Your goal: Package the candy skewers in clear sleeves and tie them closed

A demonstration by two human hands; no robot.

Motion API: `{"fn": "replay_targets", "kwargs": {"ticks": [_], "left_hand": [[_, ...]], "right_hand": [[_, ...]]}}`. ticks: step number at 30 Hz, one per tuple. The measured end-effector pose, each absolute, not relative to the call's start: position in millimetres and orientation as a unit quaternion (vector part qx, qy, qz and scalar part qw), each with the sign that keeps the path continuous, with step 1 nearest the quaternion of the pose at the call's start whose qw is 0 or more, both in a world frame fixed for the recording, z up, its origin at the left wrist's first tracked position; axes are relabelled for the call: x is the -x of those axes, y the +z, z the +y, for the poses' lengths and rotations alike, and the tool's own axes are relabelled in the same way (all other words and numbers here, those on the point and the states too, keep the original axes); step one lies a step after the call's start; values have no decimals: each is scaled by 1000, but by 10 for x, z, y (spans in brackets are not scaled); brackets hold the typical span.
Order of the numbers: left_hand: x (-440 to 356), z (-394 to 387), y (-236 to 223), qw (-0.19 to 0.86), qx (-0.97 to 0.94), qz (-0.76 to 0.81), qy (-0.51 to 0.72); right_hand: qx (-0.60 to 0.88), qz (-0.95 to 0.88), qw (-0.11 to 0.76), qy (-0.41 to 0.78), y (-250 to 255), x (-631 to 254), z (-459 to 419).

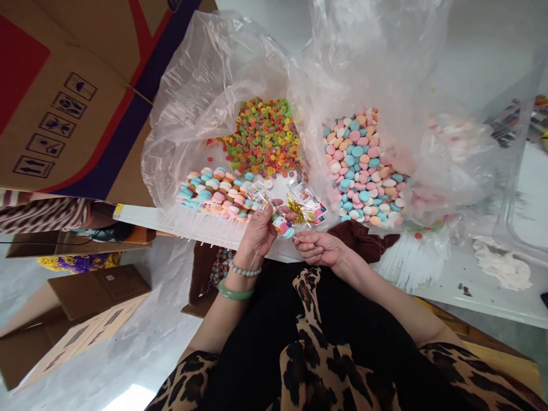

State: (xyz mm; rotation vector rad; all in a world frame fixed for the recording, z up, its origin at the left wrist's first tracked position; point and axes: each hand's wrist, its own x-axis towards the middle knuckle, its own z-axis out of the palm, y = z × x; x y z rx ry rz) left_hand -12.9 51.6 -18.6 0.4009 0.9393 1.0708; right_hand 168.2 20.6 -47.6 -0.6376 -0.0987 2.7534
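Note:
My left hand (262, 229) is closed on a small candy packet (282, 224), a clear printed wrapper with pastel candy showing at its lower end. Just right of that end, my right hand (315, 246) has its fingers pinched together; whether they grip the packet's tip or something thin is too small to tell. Beyond my hands lie printed clear wrappers (306, 197) and gold twist ties (298, 210). Candy skewers (214, 193), pastel discs stacked on white sticks, lie in a pile left of the packet.
Plastic sheeting holds ring candies (268, 137) and loose pastel candies (362, 165). White sticks (413, 257), a brown cloth (359, 241) and a white cloth (503, 264) lie along the table's front edge. A large carton (81, 103) borders the left; an open box (98, 291) stands below.

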Motion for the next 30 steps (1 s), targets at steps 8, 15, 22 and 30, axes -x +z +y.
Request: {"fn": "replay_targets", "kwargs": {"ticks": [8, 15, 22, 30], "left_hand": [[34, 499, -172, 725, -167, 417, 523], [-26, 465, -162, 726, -162, 428, 513], [-192, 431, -142, 734, -168, 410, 514], [-95, 470, -164, 693, -180, 445, 538]], "right_hand": [[297, -75, 284, 909, -486, -1580, 177], [541, -401, 396, 624, -379, -1447, 80], [561, -478, 401, 544, -242, -1368, 173], [565, -503, 361, 546, -297, -1545, 74]]}}
